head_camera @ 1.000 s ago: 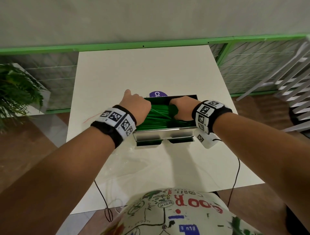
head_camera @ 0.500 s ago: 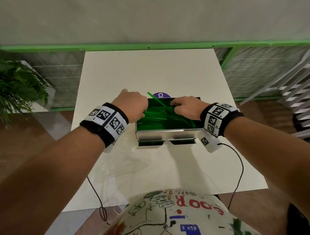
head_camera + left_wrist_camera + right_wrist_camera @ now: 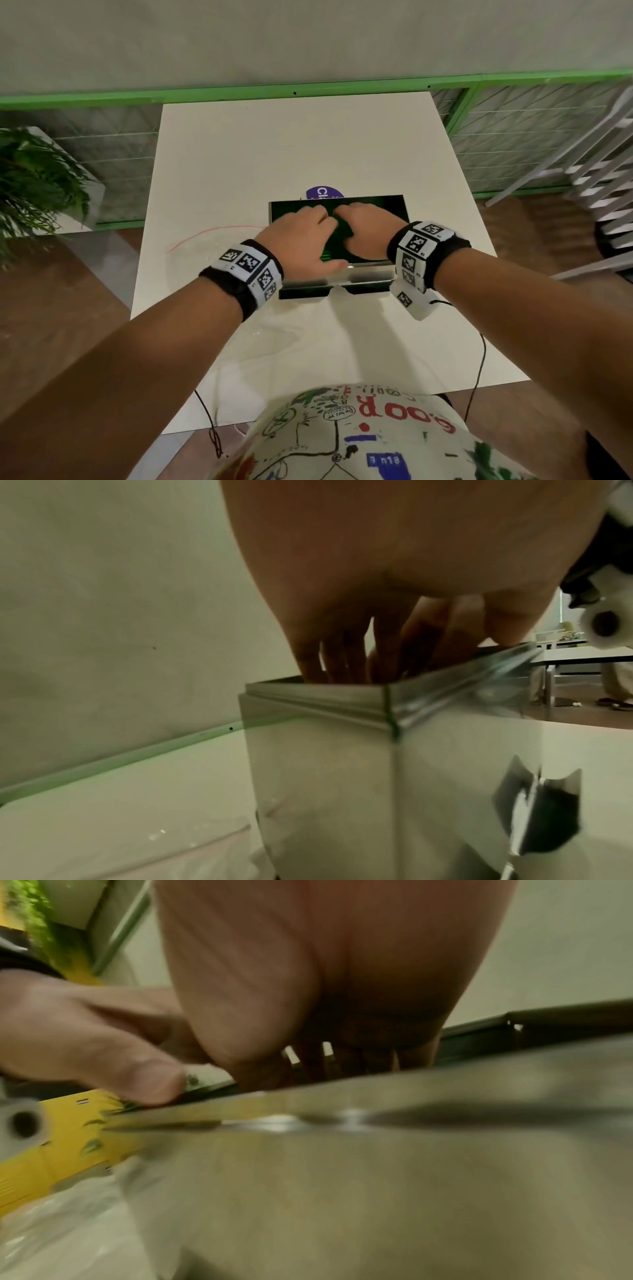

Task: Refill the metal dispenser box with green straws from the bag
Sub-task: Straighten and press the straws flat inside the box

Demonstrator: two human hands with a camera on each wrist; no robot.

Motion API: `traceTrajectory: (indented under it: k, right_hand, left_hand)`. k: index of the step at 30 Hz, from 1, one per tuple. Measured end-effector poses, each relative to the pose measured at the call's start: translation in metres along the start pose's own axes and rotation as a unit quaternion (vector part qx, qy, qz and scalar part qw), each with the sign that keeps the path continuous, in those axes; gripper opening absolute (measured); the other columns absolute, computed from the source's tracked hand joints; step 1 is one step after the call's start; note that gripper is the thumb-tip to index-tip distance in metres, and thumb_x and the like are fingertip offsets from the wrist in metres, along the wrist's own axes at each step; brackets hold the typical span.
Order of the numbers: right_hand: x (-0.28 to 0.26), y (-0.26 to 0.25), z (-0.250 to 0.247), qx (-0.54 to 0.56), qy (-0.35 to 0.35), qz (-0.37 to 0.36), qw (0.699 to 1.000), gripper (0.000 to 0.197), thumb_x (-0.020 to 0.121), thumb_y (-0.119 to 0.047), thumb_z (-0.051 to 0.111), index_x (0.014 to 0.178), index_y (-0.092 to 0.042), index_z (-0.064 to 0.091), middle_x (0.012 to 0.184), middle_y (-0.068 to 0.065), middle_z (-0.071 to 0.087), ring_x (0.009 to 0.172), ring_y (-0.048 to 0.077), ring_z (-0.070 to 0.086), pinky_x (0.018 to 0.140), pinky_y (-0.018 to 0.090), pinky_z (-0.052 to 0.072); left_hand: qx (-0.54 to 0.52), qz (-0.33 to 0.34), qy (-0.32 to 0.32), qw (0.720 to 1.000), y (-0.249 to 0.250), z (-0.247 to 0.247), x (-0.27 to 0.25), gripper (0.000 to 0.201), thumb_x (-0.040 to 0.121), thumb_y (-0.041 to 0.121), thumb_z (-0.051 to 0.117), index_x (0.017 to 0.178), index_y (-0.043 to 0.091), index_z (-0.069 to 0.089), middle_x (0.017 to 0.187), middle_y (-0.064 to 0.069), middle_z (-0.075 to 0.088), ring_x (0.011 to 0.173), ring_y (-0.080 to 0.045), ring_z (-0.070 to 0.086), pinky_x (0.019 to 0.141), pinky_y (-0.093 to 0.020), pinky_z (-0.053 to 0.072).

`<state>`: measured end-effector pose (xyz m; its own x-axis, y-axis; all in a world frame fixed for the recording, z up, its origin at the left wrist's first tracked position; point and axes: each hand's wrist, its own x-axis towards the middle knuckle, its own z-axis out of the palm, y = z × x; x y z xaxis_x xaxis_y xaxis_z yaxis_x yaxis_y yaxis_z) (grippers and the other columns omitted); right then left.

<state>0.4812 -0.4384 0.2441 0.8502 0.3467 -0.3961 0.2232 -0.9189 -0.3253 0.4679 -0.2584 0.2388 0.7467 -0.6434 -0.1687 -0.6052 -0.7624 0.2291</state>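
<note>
The metal dispenser box (image 3: 368, 275) stands mid-table with its top open and green straws (image 3: 330, 249) lying inside. My left hand (image 3: 303, 231) and right hand (image 3: 364, 228) are side by side over the opening, palms down, and cover most of the straws. In the left wrist view my fingers (image 3: 337, 656) reach straight down past the box rim (image 3: 318, 693). The right wrist view shows my right fingers (image 3: 342, 1053) dipping behind the box wall (image 3: 377, 1150), with the left thumb (image 3: 143, 1080) on the rim. Neither hand grips anything. The clear bag (image 3: 205, 245) lies flat left of the box.
The white table (image 3: 308, 144) runs back to a green rail (image 3: 308, 89) and wall. A purple sticker (image 3: 321, 193) sits just behind the box. A potted plant (image 3: 34, 192) stands at left, white slatted furniture (image 3: 599, 178) at right. Black cables (image 3: 479, 370) hang off the near edge.
A second ago both hands gripped the straw bundle by its ends over the box. They let go, one straw stuck up, and now both hands lie flat on the straws at the box's middle.
</note>
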Motion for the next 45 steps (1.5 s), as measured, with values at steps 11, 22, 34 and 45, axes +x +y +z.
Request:
traceTrajectory:
  k: [11,22,34,45]
  right_hand:
    - [0.029,-0.022,-0.028,-0.034,-0.124,0.052,0.99,0.034,0.084,-0.021,0.056,0.117,-0.013,0.059,0.097,0.005,0.065,0.085,0.02,0.064,0.067,0.028,0.051]
    - [0.033,-0.036,0.019,-0.156,-0.149,0.028,0.976,0.046,0.095,-0.026,0.049,0.131,0.003,0.044,0.126,0.022,0.056,0.11,0.033,0.059,0.091,0.038,0.047]
    - [0.021,-0.045,0.009,-0.166,-0.198,0.061,0.964,0.081,0.062,-0.023,0.075,0.135,-0.007,0.042,0.103,0.008,0.059,0.092,0.025,0.06,0.083,0.038,0.057]
    - [0.022,-0.044,0.007,-0.144,-0.204,0.045,0.967,0.054,0.055,-0.025,0.081,0.104,-0.012,0.061,0.09,0.005,0.065,0.078,0.022,0.064,0.069,0.034,0.059]
  left_hand:
    - [0.0,-0.159,-0.18,0.971,0.013,0.029,0.015,0.132,0.067,0.103,0.034,0.166,0.019,0.009,0.173,-0.012,0.011,0.159,-0.032,0.012,0.128,-0.055,0.008]
    - [-0.011,-0.159,-0.071,0.985,0.035,0.051,-0.011,0.122,0.073,0.093,0.038,0.162,0.012,0.019,0.153,-0.012,0.038,0.146,-0.033,0.03,0.125,-0.064,0.011]
    - [-0.011,-0.151,0.006,0.988,0.041,0.055,-0.022,0.115,0.072,0.089,0.043,0.152,0.008,0.038,0.144,-0.01,0.037,0.144,-0.033,0.028,0.124,-0.064,0.014]
    - [-0.015,-0.142,0.065,0.988,0.044,0.063,-0.028,0.094,0.069,0.084,0.051,0.128,0.011,0.054,0.132,-0.012,0.048,0.132,-0.035,0.042,0.12,-0.066,0.022]
